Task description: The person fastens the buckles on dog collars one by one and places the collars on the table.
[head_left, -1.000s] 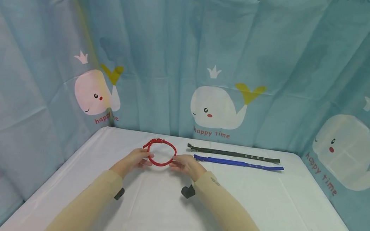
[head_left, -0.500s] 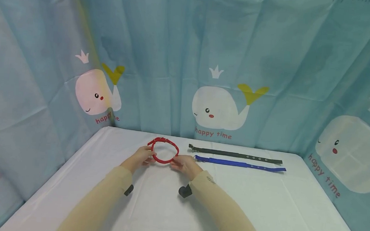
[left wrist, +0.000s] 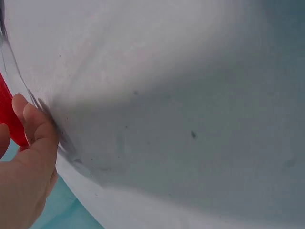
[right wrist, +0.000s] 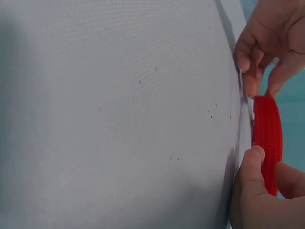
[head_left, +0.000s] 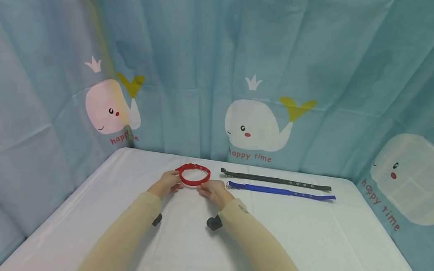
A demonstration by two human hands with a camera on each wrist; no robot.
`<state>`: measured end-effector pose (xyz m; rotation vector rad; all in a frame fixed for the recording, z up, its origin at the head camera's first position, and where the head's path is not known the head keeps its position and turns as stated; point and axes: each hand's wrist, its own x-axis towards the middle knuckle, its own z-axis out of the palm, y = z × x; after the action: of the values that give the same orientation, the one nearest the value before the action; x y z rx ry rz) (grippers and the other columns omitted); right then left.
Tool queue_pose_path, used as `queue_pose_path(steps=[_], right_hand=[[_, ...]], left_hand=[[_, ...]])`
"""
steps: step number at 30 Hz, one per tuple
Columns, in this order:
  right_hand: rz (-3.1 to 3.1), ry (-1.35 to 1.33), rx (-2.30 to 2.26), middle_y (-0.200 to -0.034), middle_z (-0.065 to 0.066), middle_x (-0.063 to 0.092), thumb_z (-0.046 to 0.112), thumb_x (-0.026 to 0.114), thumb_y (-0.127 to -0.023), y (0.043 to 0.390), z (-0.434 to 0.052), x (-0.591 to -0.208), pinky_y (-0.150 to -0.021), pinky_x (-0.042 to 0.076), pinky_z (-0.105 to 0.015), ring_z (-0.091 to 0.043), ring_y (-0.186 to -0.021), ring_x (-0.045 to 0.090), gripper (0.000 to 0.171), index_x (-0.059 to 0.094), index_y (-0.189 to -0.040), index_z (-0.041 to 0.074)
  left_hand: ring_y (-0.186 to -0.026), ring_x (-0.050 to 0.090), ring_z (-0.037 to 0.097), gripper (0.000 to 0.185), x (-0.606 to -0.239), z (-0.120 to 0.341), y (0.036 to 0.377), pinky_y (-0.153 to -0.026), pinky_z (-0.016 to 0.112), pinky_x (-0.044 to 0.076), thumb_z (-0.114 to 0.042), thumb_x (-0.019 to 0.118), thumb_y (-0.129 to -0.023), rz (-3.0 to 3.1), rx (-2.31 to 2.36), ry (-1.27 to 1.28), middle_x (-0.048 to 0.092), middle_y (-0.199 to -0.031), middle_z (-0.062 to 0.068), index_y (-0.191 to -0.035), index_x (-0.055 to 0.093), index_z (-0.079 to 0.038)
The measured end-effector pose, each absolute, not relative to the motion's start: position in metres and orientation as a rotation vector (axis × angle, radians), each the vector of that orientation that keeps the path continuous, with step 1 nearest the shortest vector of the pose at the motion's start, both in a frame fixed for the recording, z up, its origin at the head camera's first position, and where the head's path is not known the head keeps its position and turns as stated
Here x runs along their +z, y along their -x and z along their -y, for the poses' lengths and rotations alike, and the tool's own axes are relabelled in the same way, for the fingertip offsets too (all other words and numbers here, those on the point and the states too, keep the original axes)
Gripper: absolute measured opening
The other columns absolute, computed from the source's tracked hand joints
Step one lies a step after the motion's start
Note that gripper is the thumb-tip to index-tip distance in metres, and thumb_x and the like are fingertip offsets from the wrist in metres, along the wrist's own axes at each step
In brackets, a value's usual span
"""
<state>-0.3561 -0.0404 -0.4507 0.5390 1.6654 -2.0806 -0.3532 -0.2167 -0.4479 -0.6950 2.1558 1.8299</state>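
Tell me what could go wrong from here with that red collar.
Two things, perhaps. The red collar is pinched toward its near side by the left hand and the right hand, so its far side might tip or slip if one grip loosens. Also, the right hand is close to the buckle end of the blue collar, so swinging it outward could nudge that toward the dark green collar behind.
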Motion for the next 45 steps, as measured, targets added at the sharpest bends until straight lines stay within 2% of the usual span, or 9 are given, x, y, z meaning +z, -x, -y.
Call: queue_pose_path(steps=[8, 12, 15, 21, 27, 38, 41, 45], right_hand=[[-1.641, -0.598, -2.113, -0.100, -0.020, 0.068, -0.005, 0.067, -0.087, 0.358, 0.040, -0.449, -0.075, 0.056, -0.027, -0.025, -0.092, 0.069, 0.038, 0.056, -0.123, -0.010], [-1.667, -0.568, -2.089, -0.107, -0.021, 0.067, -0.002, 0.066, -0.089, 0.357, 0.038, -0.446, -0.078, 0.055, -0.028, -0.027, -0.099, 0.068, 0.043, 0.052, -0.129, -0.008], [-1.682, -0.534, -2.053, -0.111, -0.022, 0.065, -0.002, 0.062, -0.092, 0.357, 0.036, -0.445, -0.080, 0.055, -0.031, -0.029, -0.103, 0.066, 0.047, 0.047, -0.136, -0.006], [-1.687, -0.500, -2.027, -0.112, -0.022, 0.064, 0.000, 0.057, -0.095, 0.356, 0.033, -0.446, -0.084, 0.054, -0.033, -0.030, -0.104, 0.065, 0.049, 0.042, -0.141, -0.005], [-1.652, -0.508, -2.055, -0.114, -0.022, 0.063, 0.003, 0.056, -0.097, 0.355, 0.029, -0.448, -0.085, 0.054, -0.034, -0.030, -0.105, 0.064, 0.049, 0.040, -0.143, -0.004], [-1.614, -0.471, -2.061, -0.117, -0.023, 0.062, -0.006, 0.057, -0.093, 0.344, 0.025, -0.440, -0.088, 0.052, -0.038, -0.030, -0.107, 0.063, 0.046, 0.047, -0.138, -0.005], [-1.599, -0.440, -2.075, -0.120, -0.024, 0.062, -0.006, 0.056, -0.094, 0.339, 0.022, -0.437, -0.090, 0.052, -0.038, -0.029, -0.108, 0.063, 0.045, 0.048, -0.138, -0.006], [-1.590, -0.388, -2.086, -0.123, -0.024, 0.060, -0.007, 0.056, -0.093, 0.332, 0.013, -0.433, -0.093, 0.050, -0.038, -0.026, -0.107, 0.063, 0.047, 0.047, -0.139, -0.005]], left_hand=[[-0.071, 0.062, 0.015, 0.058, -0.450, 0.209, 0.356, -0.067, 0.022, 0.050, -0.013, 0.055, -0.099, -2.159, 1.838, 0.762, 0.047, -0.137, 0.022, -0.150, 0.029, -0.002], [-0.070, 0.061, 0.014, 0.057, -0.451, 0.207, 0.358, -0.066, 0.022, 0.050, -0.014, 0.051, -0.100, -2.164, 1.828, 0.749, 0.046, -0.137, 0.021, -0.151, 0.028, -0.002], [-0.071, 0.062, 0.013, 0.055, -0.449, 0.205, 0.357, -0.071, 0.023, 0.051, -0.016, 0.049, -0.102, -2.177, 1.805, 0.757, 0.046, -0.137, 0.021, -0.150, 0.028, -0.001], [-0.083, 0.065, 0.017, 0.054, -0.447, 0.202, 0.349, -0.077, 0.024, 0.051, -0.020, 0.051, -0.102, -2.189, 1.795, 0.782, 0.048, -0.136, 0.021, -0.149, 0.033, -0.002], [-0.086, 0.066, 0.018, 0.054, -0.447, 0.203, 0.341, -0.078, 0.025, 0.051, -0.019, 0.052, -0.101, -2.176, 1.822, 0.747, 0.048, -0.136, 0.022, -0.149, 0.033, -0.002], [-0.082, 0.068, 0.017, 0.053, -0.442, 0.215, 0.321, -0.075, 0.025, 0.052, -0.017, 0.054, -0.100, -2.145, 1.853, 0.712, 0.053, -0.133, 0.021, -0.147, 0.035, -0.002], [-0.086, 0.068, 0.019, 0.054, -0.440, 0.216, 0.314, -0.074, 0.024, 0.053, -0.019, 0.054, -0.100, -2.150, 1.840, 0.712, 0.052, -0.135, 0.022, -0.148, 0.034, -0.003], [-0.096, 0.067, 0.024, 0.054, -0.436, 0.215, 0.305, -0.081, 0.027, 0.053, -0.020, 0.053, -0.101, -2.159, 1.832, 0.677, 0.051, -0.137, 0.023, -0.148, 0.034, -0.002]])
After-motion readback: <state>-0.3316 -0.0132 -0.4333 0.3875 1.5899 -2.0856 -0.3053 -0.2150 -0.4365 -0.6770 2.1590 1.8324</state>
